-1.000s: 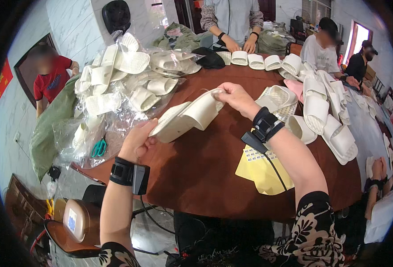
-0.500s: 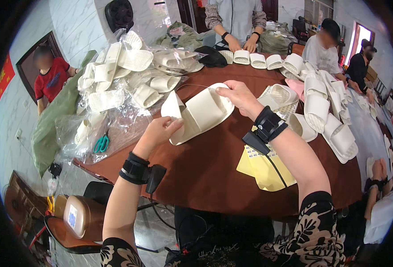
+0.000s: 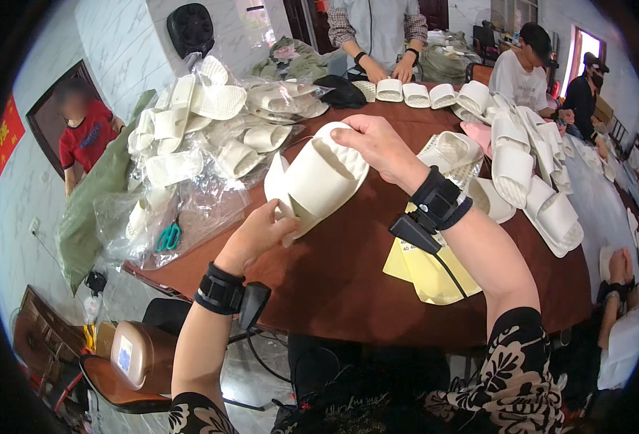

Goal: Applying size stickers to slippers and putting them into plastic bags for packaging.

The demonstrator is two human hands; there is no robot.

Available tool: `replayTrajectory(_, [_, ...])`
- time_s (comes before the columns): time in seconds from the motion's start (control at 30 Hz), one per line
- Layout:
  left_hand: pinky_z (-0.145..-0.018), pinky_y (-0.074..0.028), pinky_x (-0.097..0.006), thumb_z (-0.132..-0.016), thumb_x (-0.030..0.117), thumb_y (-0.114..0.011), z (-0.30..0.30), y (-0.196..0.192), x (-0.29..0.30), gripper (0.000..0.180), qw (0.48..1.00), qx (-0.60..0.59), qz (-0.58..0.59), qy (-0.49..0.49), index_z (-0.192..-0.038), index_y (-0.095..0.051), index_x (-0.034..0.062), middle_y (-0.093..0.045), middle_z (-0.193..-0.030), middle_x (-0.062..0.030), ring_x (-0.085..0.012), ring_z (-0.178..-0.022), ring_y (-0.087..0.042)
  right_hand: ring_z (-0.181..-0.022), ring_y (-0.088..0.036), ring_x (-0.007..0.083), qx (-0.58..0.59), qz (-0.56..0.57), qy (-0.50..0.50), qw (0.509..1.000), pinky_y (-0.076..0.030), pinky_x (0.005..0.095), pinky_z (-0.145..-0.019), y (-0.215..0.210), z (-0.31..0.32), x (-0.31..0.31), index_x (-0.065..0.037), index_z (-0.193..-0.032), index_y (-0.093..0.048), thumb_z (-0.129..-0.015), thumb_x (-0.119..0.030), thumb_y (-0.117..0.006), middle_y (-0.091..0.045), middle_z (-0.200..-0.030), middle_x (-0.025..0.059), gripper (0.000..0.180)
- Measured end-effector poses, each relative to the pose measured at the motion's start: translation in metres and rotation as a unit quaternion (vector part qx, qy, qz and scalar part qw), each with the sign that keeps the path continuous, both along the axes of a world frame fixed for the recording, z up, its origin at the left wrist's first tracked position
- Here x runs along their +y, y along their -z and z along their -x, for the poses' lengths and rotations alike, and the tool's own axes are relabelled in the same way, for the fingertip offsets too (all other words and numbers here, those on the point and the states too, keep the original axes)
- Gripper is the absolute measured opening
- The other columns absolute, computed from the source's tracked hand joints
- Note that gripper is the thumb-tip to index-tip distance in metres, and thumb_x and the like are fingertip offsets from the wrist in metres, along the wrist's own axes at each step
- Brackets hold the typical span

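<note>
A cream slipper [image 3: 318,181] is held above the table's near left part, gripped at its ends by both hands.

Slippers in clear plastic bags [image 3: 211,145] are heaped at the table's [image 3: 334,275] left edge, green scissors [image 3: 168,236] among them. Yellow sheets [image 3: 424,271] lie near the front edge. The slipper's long axis runs from the closed left hand [image 3: 256,233], low, up to the closed right hand [image 3: 377,143].

On the table [image 3: 334,282], bagged slippers [image 3: 211,137] lie left of the held slipper [image 3: 319,177], yellow sheets [image 3: 424,271] right, a slipper row [image 3: 413,92] behind.
</note>
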State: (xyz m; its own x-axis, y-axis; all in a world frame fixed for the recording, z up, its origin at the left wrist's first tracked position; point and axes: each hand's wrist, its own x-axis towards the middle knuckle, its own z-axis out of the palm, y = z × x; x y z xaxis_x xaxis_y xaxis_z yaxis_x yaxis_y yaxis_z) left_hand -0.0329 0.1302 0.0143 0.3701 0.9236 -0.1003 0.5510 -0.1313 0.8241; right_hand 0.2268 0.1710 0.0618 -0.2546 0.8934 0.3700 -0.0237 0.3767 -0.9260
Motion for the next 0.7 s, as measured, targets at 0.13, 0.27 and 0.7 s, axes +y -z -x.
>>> replayTrajectory(0.13, [-0.078,-0.053,-0.029,-0.084,0.005,-0.048,0.000,-0.007,-0.020,0.040,0.986,-0.153,0.062,-0.036,-0.124,-0.051,-0.0014,-0.061,-0.103,-0.0077,-0.0156,-0.089,-0.062,-0.075,-0.060,0.0075,-0.045,-0.048,0.026,0.997,-0.048,0.0253,-0.067,-0.002,0.000,-0.001,0.004,-0.099,-0.066,-0.091,-0.018,-0.063,-0.067,-0.086,0.0031,0.024])
replayTrajectory(0.27, [-0.085,-0.052,-0.033,-0.075,-0.005,-0.039,0.011,0.019,-0.032,0.055,0.944,-0.317,0.073,-0.057,-0.129,-0.046,-0.0043,-0.059,-0.113,-0.0119,-0.0210,-0.099,-0.062,-0.070,-0.058,0.0077,-0.064,-0.089,0.063,0.992,-0.047,0.0260,-0.064,-0.013,-0.005,-0.006,0.004,-0.093,-0.067,-0.088,-0.019,-0.064,-0.066,-0.079,0.0038,0.025])
replayTrajectory(0.7, [-0.107,-0.039,-0.042,-0.075,-0.011,-0.034,-0.031,0.043,-0.062,0.060,0.765,-0.605,0.201,-0.088,-0.135,-0.038,-0.0081,-0.048,-0.133,-0.0203,-0.0293,-0.123,-0.050,-0.075,-0.061,0.0077,-0.168,-0.011,0.004,0.986,-0.048,0.0238,-0.063,-0.011,-0.053,0.035,0.004,-0.102,-0.066,-0.089,-0.024,-0.065,-0.066,-0.087,0.0031,0.031])
